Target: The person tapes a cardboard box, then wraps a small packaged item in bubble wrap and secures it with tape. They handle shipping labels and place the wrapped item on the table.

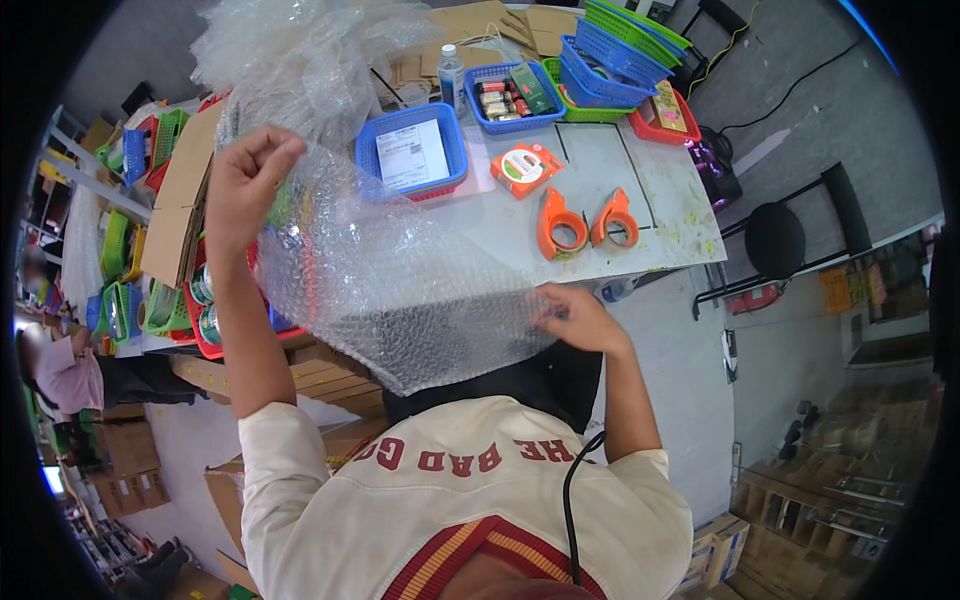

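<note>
A wide sheet of clear bubble wrap (pixel 420 300) spreads over the left part of the white table and hangs past its front edge. My right hand (pixel 574 316) pinches the sheet's right corner between thumb and fingers. Raised at the left, my left hand (pixel 255 169) has its fingers curled against the thumb, in front of the plastic; whether it grips any film cannot be told. Two orange tape dispensers (pixel 562 225) and an orange-and-white box (pixel 525 171) lie on the table beyond my right hand. A blue basket (pixel 461 165) holds papers bearing writing.
A heap of bubble wrap (pixel 300 52) rises at the back left beside a water bottle (pixel 451 75). Stacked blue and green baskets (pixel 611 64) stand at the back right. Flattened cardboard (pixel 180 195) leans at left. A black chair (pixel 776 240) is at right; people are at far left.
</note>
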`<state>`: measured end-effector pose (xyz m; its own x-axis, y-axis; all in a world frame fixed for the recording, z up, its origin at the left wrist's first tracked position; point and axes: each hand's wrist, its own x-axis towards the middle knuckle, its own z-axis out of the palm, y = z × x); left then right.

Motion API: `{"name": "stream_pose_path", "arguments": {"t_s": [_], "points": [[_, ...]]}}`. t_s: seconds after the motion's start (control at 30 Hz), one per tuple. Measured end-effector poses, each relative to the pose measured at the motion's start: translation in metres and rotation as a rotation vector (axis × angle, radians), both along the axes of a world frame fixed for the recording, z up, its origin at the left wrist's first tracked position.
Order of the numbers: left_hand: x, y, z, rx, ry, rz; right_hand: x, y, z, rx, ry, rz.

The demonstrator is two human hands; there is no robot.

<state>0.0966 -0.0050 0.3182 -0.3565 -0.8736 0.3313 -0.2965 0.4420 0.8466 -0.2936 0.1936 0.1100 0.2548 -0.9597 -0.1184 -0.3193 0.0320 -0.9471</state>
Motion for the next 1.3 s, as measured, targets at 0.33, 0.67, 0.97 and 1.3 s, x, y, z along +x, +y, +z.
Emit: {"name": "stream_pose_path", "arguments": {"t_s": [0.33,0.67,0.97,1.3], "points": [[0.01,-0.012,-0.267,0.183,0.15,0.396,-0.075,-0.163,0.014,-0.047,0.744,-0.112],[-0.004,-0.017,-0.36,0.432,0.141,0.549,-0.022,-0.306,-0.056,0.097,1.082,-0.265],[0.012,0.041,-0.333,0.701,0.298,0.377,-0.038,-0.27,-0.002,-0.395,0.644,-0.672],[0.003,0.061,-0.338,0.51,-0.084,0.583,0.125,-0.169,0.019,-0.447,0.427,0.266]]}}
